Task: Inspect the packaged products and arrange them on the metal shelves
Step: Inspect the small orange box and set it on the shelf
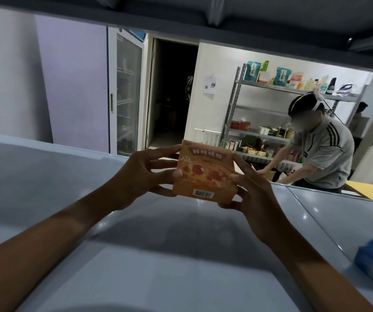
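Above the bare grey metal shelf point(46, 176), both the left hand point(140, 174) and right hand point(253, 190) clasp an orange box point(203, 174), seemingly mid-inspection and not yet placed.

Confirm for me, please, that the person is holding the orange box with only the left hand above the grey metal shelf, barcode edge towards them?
Not quite: both hands hold it. In the head view the left hand grips the left side of the orange box and the right hand grips its right side. The rest stands: the box is above the grey metal shelf, barcode edge towards the person.
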